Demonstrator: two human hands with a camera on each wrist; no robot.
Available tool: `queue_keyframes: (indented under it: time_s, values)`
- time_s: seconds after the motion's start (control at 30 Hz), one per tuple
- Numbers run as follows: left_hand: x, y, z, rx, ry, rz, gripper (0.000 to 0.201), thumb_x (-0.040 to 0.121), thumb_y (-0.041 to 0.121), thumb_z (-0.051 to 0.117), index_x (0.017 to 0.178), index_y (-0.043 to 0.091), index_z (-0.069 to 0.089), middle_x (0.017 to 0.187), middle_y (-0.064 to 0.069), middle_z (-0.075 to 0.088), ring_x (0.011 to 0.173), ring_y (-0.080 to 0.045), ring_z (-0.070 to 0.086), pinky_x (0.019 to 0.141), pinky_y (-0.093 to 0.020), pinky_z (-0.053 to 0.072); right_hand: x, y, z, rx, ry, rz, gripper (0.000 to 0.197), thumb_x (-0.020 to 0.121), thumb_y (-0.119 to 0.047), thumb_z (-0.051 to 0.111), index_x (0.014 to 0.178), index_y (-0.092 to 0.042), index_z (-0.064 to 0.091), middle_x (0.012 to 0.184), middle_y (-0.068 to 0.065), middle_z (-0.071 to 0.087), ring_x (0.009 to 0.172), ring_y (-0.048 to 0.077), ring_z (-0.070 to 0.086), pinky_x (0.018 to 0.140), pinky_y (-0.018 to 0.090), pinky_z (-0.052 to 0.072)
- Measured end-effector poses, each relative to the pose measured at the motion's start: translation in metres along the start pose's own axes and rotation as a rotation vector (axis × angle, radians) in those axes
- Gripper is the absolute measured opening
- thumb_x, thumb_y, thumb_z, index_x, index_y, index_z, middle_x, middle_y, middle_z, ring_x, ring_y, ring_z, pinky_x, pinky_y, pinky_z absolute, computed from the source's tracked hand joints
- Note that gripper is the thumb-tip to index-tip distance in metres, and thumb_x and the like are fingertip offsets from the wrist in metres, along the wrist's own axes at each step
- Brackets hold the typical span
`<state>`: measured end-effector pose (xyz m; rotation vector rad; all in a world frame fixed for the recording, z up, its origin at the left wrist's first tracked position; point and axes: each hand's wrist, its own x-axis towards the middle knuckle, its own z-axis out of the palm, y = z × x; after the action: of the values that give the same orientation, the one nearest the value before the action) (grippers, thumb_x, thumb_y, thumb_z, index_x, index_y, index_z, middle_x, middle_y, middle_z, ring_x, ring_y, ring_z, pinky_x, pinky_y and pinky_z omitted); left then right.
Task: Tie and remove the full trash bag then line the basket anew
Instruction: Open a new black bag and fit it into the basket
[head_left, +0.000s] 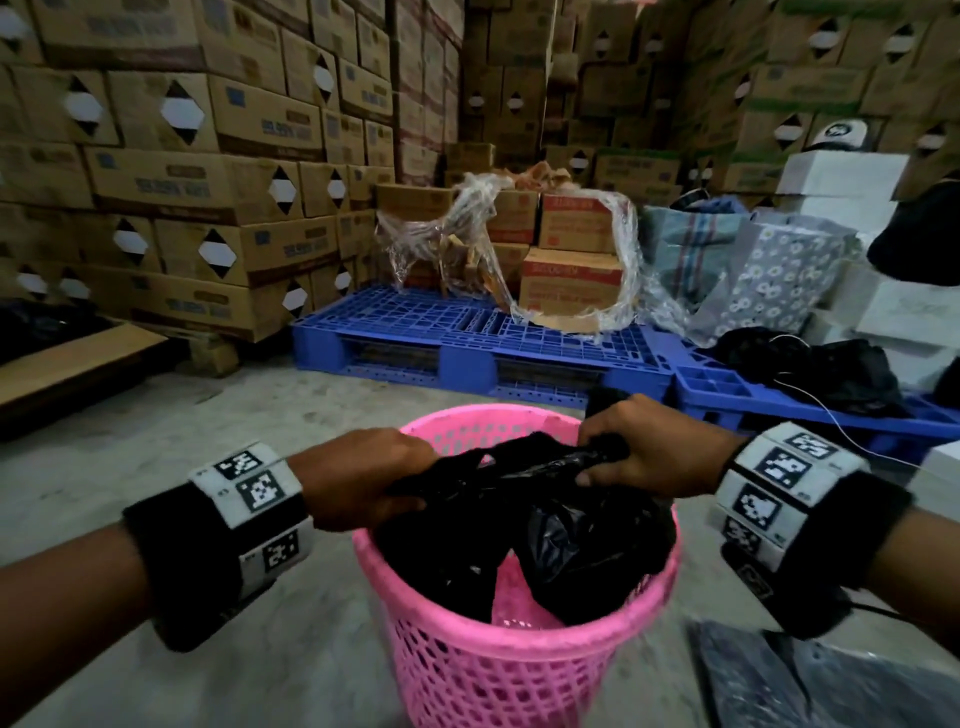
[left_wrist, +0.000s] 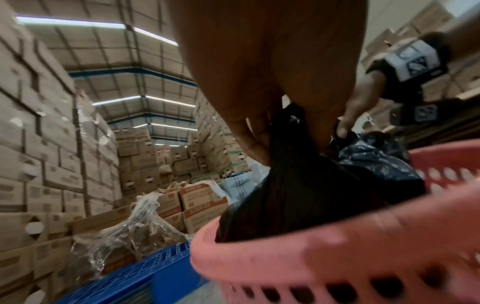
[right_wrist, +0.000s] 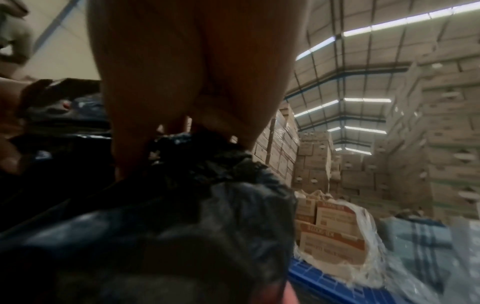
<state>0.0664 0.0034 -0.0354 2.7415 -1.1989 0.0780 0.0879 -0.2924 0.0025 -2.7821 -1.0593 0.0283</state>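
Now both hands are closed around the top of the black trash bag (head_left: 571, 545). The left hand (head_left: 363, 475) has its grip around a gathered part of the plastic on the left side, with fingers curled over it. The right hand (head_left: 649, 447) holds the other gathered part on the right side, and a twisted strip of plastic is stretched between the two hands. In the left wrist view, the left hand's fingers (left_wrist: 249, 139) wrap around the bunched neck of the bag, and the right hand (left_wrist: 355, 109) pinches the plastic just beside. In the right wrist view, the right hand's fingers (right_wrist: 135, 144) are closed on the crumpled plastic.

The bag sits inside the pink basket (head_left: 519, 670), and its body fills the upper part of the basket. The basket stands on the grey concrete floor (head_left: 156, 415). Both wrists carry black bands with white marker tiles.

Behind the basket lies a blue pallet (head_left: 467, 343), and on it stand a few cardboard boxes (head_left: 571, 260) partly covered with loose transparent wrap. To the right of them, a checked bag (head_left: 680, 244) and a flowered bag (head_left: 779, 275) lean together. High stacks of cartons (head_left: 182, 156) fill the background. At the lower right corner, a dark flat sheet (head_left: 779, 680) lies on the floor.
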Motion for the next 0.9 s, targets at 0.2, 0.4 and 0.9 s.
queue_keyframes:
  time_s: [0.2,0.4,0.9]
  values:
    - [-0.029,0.003,0.003,-0.072,0.146,0.073,0.001,0.084,0.025,0.056,0.084,0.025,0.056,0.086,0.001,0.062,0.077,-0.016,0.057,0.066,-0.026,0.043,-0.050,-0.005,0.006,-0.070,0.115,-0.125,0.012,0.076,-0.036,0.066,0.081,-0.027,0.062,0.078,-0.014,0.054,0.074,0.016,0.061,0.060,0.039,0.051]
    - [-0.064,0.023,0.012,0.162,0.233,0.166,0.025,0.088,0.032,0.045,0.087,0.017,0.065,0.086,-0.004,0.067,0.079,-0.023,0.062,0.061,-0.033,0.051,-0.085,-0.017,0.023,-0.237,0.066,-0.247,0.018,0.072,-0.037,0.070,0.071,-0.025,0.057,0.065,-0.008,0.063,0.065,0.011,0.052,0.066,0.014,0.025]
    - [-0.089,0.030,0.060,0.311,-0.029,0.230,0.023,0.089,0.017,0.043,0.101,0.026,0.061,0.088,0.002,0.066,0.074,-0.018,0.061,0.061,-0.028,0.050,-0.103,-0.010,0.071,-0.252,-0.379,-0.082,0.022,0.089,-0.033,0.049,0.101,-0.024,0.066,0.105,-0.005,0.070,0.095,0.020,0.061,0.076,0.032,0.048]
